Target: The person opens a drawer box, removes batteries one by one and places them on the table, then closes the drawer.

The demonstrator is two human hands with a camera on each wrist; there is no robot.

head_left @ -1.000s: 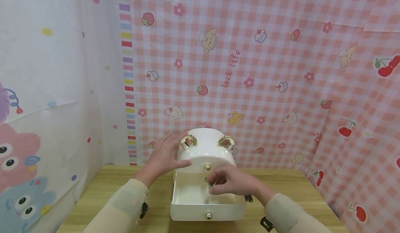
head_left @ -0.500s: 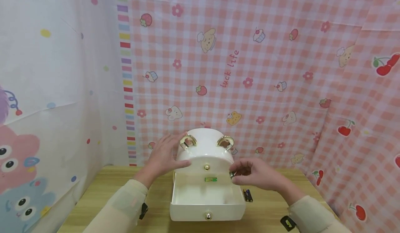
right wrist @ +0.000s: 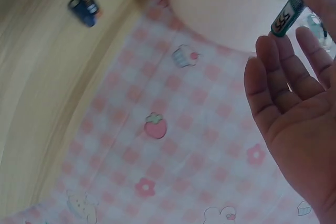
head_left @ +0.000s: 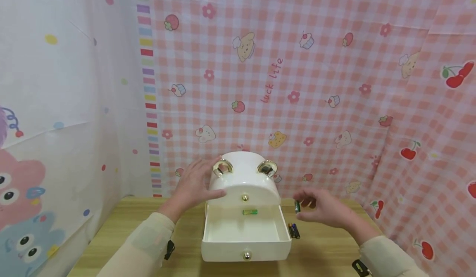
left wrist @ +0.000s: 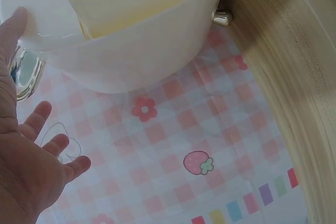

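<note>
Just beyond the right side of the pulled-out drawer (head_left: 246, 250), above the worktop (head_left: 323, 250), the right hand (head_left: 322, 208) holds a small green battery (head_left: 297, 207), its grip narrowed to a pinch between thumb and fingertips. Seen from the head, the battery's long axis runs close to vertical, one end toward the finger above and the other toward the thumb below; from the right wrist it slants, upper end at the thumb and lower end by the fingertips. Only that wrist camera lets the pale label and dark printed characters along its side be made out; which end is the positive pole cannot be told. Only the head view shows the green-and-yellow battery (head_left: 250, 212) lying at the back of the drawer, its axis crosswise, parallel to the drawer front. A dark pair of batteries (head_left: 293, 230) lies side by side on the worktop just beside the drawer, pointing roughly away from the person. The left hand (head_left: 193, 184) is spread wide against the white cabinet (head_left: 245, 174); the left wrist view adds three extended fingers over the checked cloth (left wrist: 157, 145) and a shiny gold fitting (left wrist: 222, 18) low on the cabinet's side.
</note>
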